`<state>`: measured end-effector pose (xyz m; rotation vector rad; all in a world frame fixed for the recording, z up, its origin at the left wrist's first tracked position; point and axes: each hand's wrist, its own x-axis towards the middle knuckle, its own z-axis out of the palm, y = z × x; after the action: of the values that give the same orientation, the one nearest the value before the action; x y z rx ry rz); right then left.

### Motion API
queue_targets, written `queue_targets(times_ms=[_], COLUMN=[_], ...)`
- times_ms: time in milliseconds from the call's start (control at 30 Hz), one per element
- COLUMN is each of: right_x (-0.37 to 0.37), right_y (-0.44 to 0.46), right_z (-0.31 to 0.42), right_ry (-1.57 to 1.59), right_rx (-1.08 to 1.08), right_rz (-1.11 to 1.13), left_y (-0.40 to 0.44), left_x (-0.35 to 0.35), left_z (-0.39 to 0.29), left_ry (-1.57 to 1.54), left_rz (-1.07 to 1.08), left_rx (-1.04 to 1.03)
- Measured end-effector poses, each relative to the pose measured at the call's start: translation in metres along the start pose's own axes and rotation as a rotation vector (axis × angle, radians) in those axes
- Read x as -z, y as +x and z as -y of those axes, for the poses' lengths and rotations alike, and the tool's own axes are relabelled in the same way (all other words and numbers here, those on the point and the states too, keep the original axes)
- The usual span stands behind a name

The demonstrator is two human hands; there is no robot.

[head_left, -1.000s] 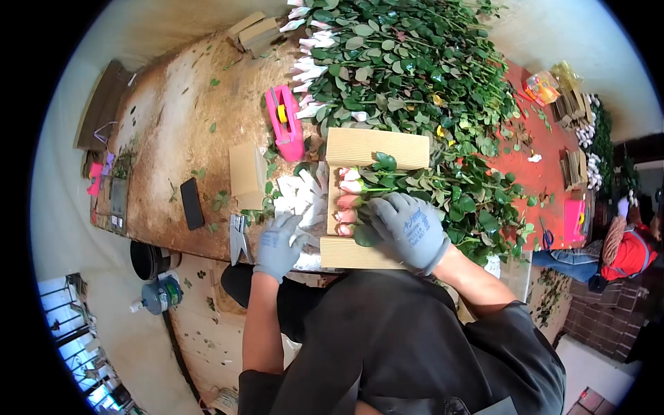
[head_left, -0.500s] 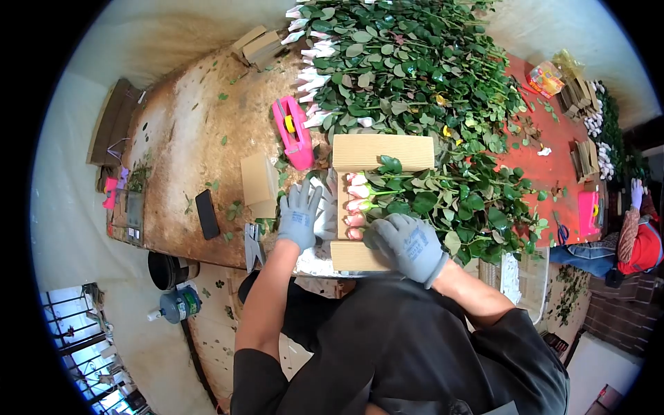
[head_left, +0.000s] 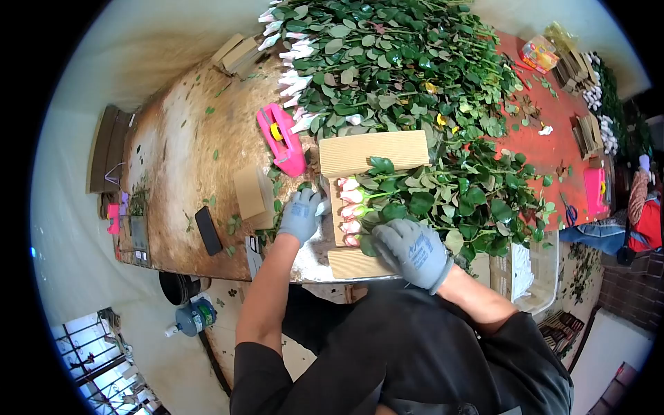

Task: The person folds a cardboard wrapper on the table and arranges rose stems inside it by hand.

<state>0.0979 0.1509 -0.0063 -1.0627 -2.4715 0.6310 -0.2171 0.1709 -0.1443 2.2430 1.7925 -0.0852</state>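
Several pink roses (head_left: 351,211) lie in a row on a corrugated cardboard sheet (head_left: 374,152), their leafy stems stretching to the right. My right hand (head_left: 413,254), in a grey glove, rests over the lower stems with its fingers curled; what it grips, if anything, is hidden beneath it. My left hand (head_left: 302,216), also gloved in grey, is closed at the left edge of the cardboard, over the white paper pieces (head_left: 315,252). Its fingertips are partly hidden, and I cannot make out what they hold.
A pink tape dispenser (head_left: 282,140), folded cardboard (head_left: 254,196), a phone (head_left: 208,231) and a stapler (head_left: 254,256) are on the table's left side. A large pile of wrapped roses (head_left: 401,69) fills the back. Scissors (head_left: 568,209) lie right, near a person in red (head_left: 647,223).
My left hand has gone from spread fingers to closed over the white paper pieces. My right hand stays by the rose stems. The whole view has shifted slightly.
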Motion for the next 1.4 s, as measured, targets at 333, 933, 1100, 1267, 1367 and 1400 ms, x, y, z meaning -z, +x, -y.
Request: queue_targets(times_ms=[333, 933, 1100, 1267, 1367, 1400], right_x=[-0.002, -0.01, -0.009, 0.008, 0.01, 0.011], right_y=[0.007, 0.034, 0.031, 0.019, 0.011, 0.007], right_z=[0.001, 0.009, 0.017, 0.024, 0.026, 0.025], right_ry=[0.019, 0.006, 0.021, 0.035, 0.063, 0.073], right_rx=[0.039, 0.114, 0.154, 0.126, 0.108, 0.082], right_rz=[-0.058, -0.022, -0.064, -0.12, -0.157, -0.128], left_y=[-0.007, -0.375, -0.223, -0.096, -0.076, -0.076], left_x=[0.016, -0.01, 0.014, -0.009, -0.025, -0.027], left_z=[0.004, 0.069, 0.035, -0.002, -0.005, -0.007], left_ry=[-0.314, -0.032, -0.407, -0.24, -0.12, -0.112], left_rz=[-0.299, -0.305, -0.471, -0.335, -0.273, -0.251], left_rx=[0.246, 0.947, 0.843, 0.646, 0.717, 0.723])
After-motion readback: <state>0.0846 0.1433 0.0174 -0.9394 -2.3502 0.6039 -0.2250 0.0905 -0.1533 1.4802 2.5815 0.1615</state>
